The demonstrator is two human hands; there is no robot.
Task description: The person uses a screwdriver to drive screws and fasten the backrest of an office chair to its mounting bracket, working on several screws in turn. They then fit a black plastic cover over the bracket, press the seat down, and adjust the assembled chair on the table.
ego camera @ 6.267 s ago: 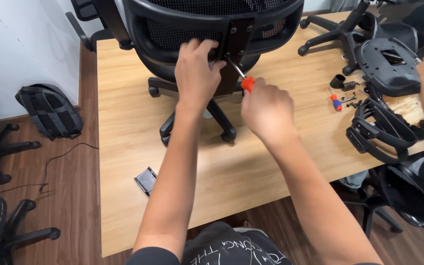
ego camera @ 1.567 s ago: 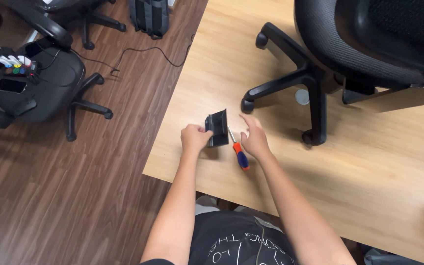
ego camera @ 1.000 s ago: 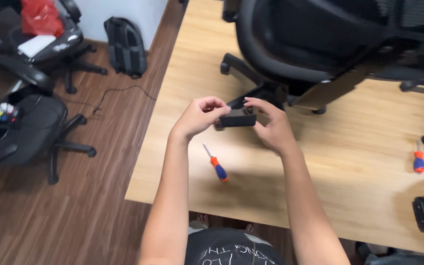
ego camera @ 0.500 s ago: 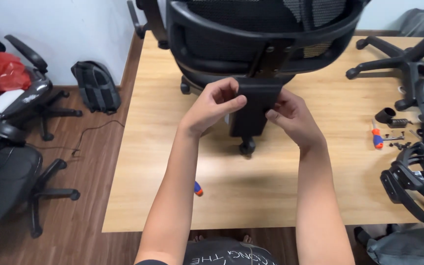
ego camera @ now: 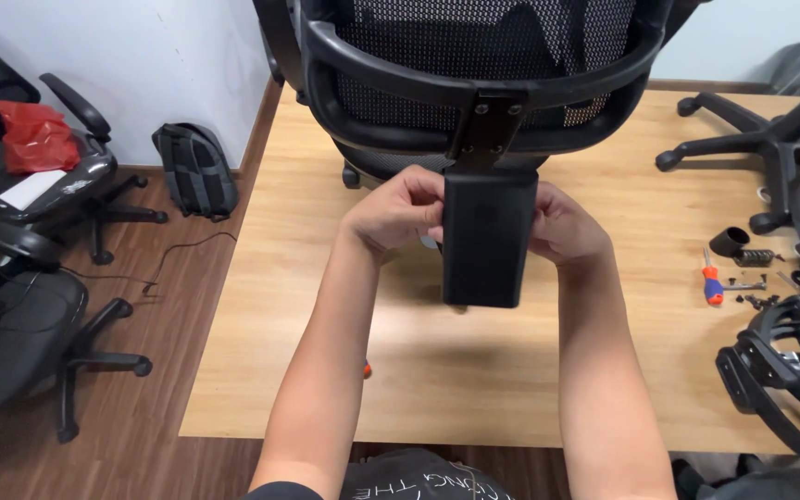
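Black rectangular plastic cover plate (ego camera: 483,236), lifted since a second ago off the wooden worktop's near edge, now sits clenched between my left hand (ego camera: 398,211) and right hand (ego camera: 562,227) against the black mesh chair back's bracket (ego camera: 491,130), ready for fitting.

Wood table (ego camera: 344,278) w/ chair parts on it

Light wood-grain top. Black mesh office chair (ego camera: 474,83) stands at the far side, its base partly hidden. Right side: black star base (ego camera: 752,148), red/blue-handled screwdriver (ego camera: 712,282), small black cylinder (ego camera: 729,243), spring (ego camera: 759,256) just beside it, loose screws (ego camera: 759,298) near the screwdriver. Black curved frame part (ego camera: 789,370) at right near corner. Bit of another orange-handled tool (ego camera: 367,369) shows beside the left forearm, mostly hidden.
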